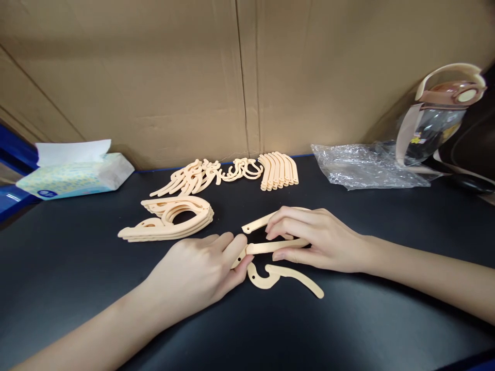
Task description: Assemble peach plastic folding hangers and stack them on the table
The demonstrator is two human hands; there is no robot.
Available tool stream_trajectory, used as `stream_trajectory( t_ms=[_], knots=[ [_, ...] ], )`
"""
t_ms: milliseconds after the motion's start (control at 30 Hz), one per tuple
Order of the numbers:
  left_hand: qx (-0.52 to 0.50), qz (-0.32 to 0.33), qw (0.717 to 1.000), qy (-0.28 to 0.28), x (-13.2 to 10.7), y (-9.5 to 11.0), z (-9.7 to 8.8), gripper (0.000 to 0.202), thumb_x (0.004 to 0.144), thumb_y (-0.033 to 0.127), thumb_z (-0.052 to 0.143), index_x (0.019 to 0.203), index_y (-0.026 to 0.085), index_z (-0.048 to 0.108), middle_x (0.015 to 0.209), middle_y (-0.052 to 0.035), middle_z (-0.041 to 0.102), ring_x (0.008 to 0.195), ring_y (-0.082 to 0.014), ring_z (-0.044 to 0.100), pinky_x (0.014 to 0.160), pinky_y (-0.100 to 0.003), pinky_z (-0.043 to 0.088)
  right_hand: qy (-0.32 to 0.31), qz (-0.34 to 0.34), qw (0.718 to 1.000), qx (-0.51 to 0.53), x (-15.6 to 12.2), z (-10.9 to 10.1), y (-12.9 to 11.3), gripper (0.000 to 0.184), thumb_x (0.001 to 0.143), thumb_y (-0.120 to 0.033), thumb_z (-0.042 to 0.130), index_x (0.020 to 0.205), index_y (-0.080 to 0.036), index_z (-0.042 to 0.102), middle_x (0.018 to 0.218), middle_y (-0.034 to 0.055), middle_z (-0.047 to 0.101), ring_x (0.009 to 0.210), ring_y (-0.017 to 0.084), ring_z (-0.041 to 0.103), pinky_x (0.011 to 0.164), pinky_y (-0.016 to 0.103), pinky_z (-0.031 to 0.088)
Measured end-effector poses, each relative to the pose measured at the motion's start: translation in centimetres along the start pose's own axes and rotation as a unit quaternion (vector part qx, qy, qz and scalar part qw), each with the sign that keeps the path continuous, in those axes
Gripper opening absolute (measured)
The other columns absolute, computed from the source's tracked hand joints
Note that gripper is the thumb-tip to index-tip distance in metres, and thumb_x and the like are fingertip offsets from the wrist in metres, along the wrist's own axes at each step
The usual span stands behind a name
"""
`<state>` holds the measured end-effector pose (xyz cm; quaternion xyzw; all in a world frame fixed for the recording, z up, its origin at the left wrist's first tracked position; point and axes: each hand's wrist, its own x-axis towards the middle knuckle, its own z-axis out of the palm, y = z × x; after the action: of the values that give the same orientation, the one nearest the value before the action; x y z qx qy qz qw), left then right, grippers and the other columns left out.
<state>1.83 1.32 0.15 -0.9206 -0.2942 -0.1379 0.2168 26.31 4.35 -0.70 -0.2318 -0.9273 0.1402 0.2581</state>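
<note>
Here, L hand (201, 268) pinches one end of a peach strip (266, 247), thumb & finger shut on it. R hand (320, 239) grips the other end, fingers close together. Hook piece (278, 275) lies just at strip's 6 o'clock on the table (348, 319). Stack (170, 221) at 10 o'clock.

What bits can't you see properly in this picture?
All in the head view:
- Far ends of the upper strip and lower strip: covered by the right hand; grip or mere press unclear.
- Near end of the lower strip: pinched under fingers of the left hand.
- Base of the bottle: behind the plastic bag.
- Print on the tissue pack: too small.
- Dark object at right: cut by the edge.
</note>
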Motion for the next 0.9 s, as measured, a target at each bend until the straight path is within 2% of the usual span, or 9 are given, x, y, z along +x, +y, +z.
stream_trajectory(
  t_ms=[100,233,400,667,900],
  knots=[
    [-0.002,-0.011,1.0,0.011,-0.1,0.0,0.1,0.039,0.104,0.027,0.027,0.071,0.021,0.046,0.054,0.005,0.049,0.04,-0.0117,0.05,0.042,-0.028,0.029,0.046,-0.022,0.998,-0.026,-0.1,-0.2,0.1,0.014,0.098,-0.031,0.053,0.1,-0.018,0.059,0.103,0.0054,0.066,0.084,0.013,0.061,0.068,0.025,0.048],
    [-0.002,-0.016,1.0,0.009,-0.1,-0.1,0.0,0.038,0.103,0.026,0.029,0.07,0.02,0.047,0.053,0.005,0.05,0.04,-0.0117,0.051,0.043,-0.027,0.029,0.106,-0.027,0.99,-0.087,0.1,-0.6,0.7,0.021,0.098,-0.028,0.051,0.084,-0.019,0.062,0.099,0.0071,0.068,0.087,0.017,0.058,0.076,0.031,0.048],
    [-0.011,-0.025,0.999,0.019,-0.5,-0.1,0.3,0.037,0.102,0.029,0.031,0.07,0.021,0.045,0.054,0.0047,0.048,0.041,-0.0124,0.049,0.043,-0.029,0.028,0.068,0.002,0.992,-0.107,0.2,-0.9,1.3,0.024,0.099,-0.03,0.051,0.087,-0.02,0.07,0.116,0.0078,0.067,0.104,0.021,0.058,0.09,0.038,0.044],
    [-0.043,-0.043,0.998,0.022,-0.9,-0.3,1.0,0.03,0.102,0.033,0.036,0.076,0.021,0.046,0.057,0.0054,0.047,0.046,-0.0135,0.045,0.049,-0.03,0.026,0.044,0.049,0.993,-0.099,0.3,-0.7,1.3,0.023,0.1,-0.032,0.049,0.094,-0.019,0.068,0.108,0.0057,0.069,0.102,0.02,0.058,0.088,0.037,0.038],
    [-0.085,-0.043,0.995,-0.009,-0.6,-0.6,0.6,0.024,0.099,0.034,0.04,0.082,0.019,0.046,0.07,0.0006,0.05,0.064,-0.0175,0.047,0.058,-0.03,0.031,0.046,0.07,0.989,-0.118,0.3,-0.6,1.4,0.024,0.101,-0.03,0.046,0.099,-0.022,0.069,0.112,0.0051,0.068,0.104,0.021,0.056,0.088,0.038,0.035]
  ],
)
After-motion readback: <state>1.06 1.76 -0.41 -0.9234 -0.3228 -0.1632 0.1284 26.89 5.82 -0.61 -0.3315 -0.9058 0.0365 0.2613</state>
